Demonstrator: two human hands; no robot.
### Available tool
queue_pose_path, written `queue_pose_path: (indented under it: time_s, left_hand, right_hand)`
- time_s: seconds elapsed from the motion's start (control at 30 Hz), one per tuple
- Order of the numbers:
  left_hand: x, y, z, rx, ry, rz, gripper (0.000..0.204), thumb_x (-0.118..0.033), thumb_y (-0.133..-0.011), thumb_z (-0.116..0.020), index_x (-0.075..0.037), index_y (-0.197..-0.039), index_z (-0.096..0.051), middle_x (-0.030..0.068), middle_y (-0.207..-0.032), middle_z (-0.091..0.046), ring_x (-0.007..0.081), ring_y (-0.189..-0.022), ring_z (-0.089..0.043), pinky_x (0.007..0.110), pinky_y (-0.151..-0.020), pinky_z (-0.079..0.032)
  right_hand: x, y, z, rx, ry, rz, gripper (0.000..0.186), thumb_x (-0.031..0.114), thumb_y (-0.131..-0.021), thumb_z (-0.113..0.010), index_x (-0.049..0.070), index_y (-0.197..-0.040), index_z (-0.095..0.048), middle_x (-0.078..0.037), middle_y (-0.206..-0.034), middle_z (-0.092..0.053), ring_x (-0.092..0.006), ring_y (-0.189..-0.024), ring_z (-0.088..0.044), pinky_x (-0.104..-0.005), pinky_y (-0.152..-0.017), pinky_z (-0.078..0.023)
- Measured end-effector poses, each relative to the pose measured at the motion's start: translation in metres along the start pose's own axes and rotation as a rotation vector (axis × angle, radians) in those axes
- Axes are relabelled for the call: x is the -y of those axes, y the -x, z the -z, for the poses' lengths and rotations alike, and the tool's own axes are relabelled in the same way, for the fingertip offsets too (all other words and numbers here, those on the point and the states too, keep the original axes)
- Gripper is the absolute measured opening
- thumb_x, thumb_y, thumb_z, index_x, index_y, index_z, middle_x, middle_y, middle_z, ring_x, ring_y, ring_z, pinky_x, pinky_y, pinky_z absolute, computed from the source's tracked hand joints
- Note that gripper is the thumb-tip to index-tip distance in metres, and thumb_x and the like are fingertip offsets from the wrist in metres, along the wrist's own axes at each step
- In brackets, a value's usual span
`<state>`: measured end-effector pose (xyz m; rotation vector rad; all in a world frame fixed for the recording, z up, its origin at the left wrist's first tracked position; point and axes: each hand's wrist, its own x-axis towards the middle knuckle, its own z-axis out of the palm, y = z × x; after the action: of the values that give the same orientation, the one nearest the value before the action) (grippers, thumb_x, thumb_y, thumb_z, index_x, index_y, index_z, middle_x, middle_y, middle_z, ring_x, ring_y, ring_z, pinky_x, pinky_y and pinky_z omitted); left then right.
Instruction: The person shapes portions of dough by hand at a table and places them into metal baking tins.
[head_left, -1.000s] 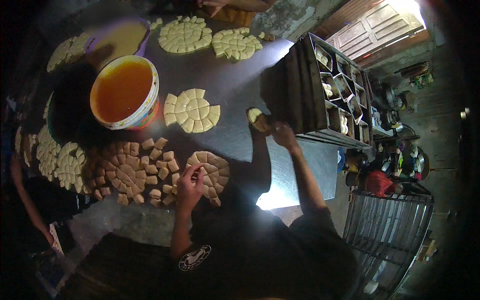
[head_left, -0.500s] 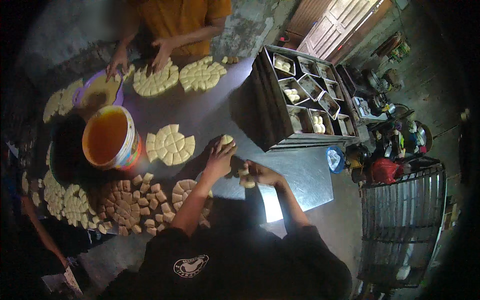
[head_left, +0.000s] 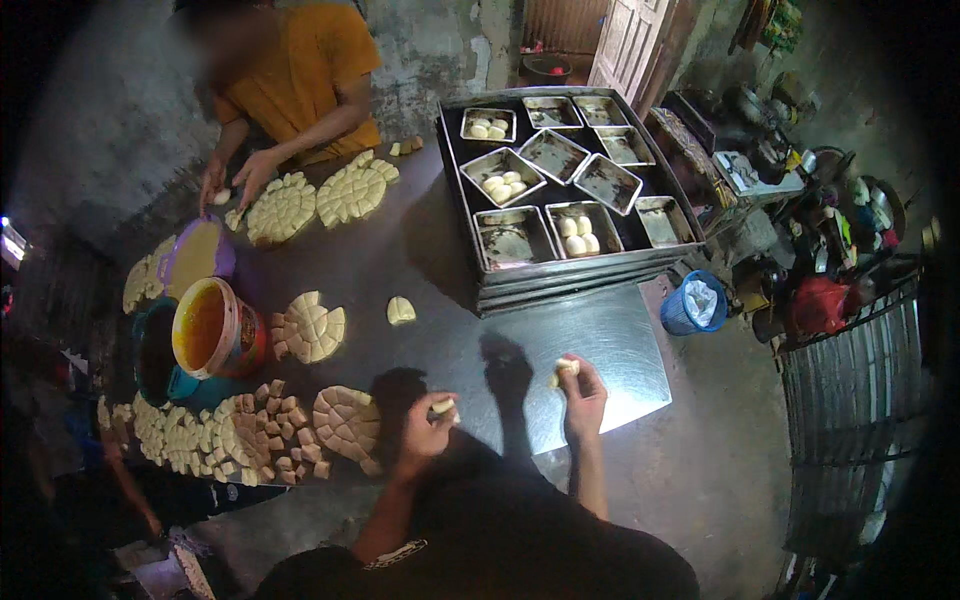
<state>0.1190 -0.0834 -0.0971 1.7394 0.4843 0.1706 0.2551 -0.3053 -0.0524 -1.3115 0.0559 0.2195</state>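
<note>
My left hand (head_left: 428,430) is closed on a small piece of pale dough (head_left: 443,406) just above the table's near edge. To the right, my right hand (head_left: 585,398) grips another pale dough piece (head_left: 567,366) between thumb and fingers. A single lump of dough (head_left: 401,310) lies by itself on the metal table (head_left: 440,345), farther off than both hands. Left of that lump sits a pale dough round (head_left: 309,328) cut into wedges and chunks. Nearer my left arm are a brownish cut round (head_left: 345,420) and several loose brown dough pieces (head_left: 285,425).
A large black tray (head_left: 480,270), stacked on others, carries several baking tins (head_left: 512,238), some holding dough balls. At the left stand an orange-lined bucket (head_left: 205,330) and a purple basin (head_left: 225,255). Across the table a person in orange (head_left: 305,90) handles dough. A blue bin (head_left: 693,305) stands beyond the right edge.
Both hands have drawn back toward me and spread farther apart. The lone lump now lies uncovered about where my left hand was. The whole view has shifted.
</note>
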Motion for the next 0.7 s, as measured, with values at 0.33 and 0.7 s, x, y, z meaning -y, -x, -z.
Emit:
queue_pose_path:
  time_s: [0.33,0.7]
  left_hand:
    - [-0.092,-0.017,-0.07,0.041,0.169,-0.242,0.026,-0.009,-0.101,-0.057,-0.002,-0.126,-0.059,0.0086,-0.115,-0.062,0.0172,-0.107,-0.063,0.032,-0.089,-0.056]
    - [-0.155,0.025,0.054,-0.611,-0.228,-0.893,0.052,-0.04,-0.094,-0.068,-0.004,-0.13,-0.057,0.0143,-0.116,-0.061,0.0316,-0.115,-0.058,0.044,-0.098,-0.049]
  right_hand:
    - [0.049,0.001,-0.012,0.421,0.149,0.233,0.027,-0.007,-0.087,-0.069,0.0,-0.113,-0.068,-0.011,-0.107,-0.071,-0.0194,-0.103,-0.067,-0.0307,-0.089,-0.052]
    - [0.063,0.03,-0.164,0.783,-0.108,0.025,0.028,-0.001,-0.087,-0.072,-0.004,-0.115,-0.068,-0.012,-0.108,-0.069,-0.0171,-0.094,-0.066,-0.0303,-0.085,-0.053]
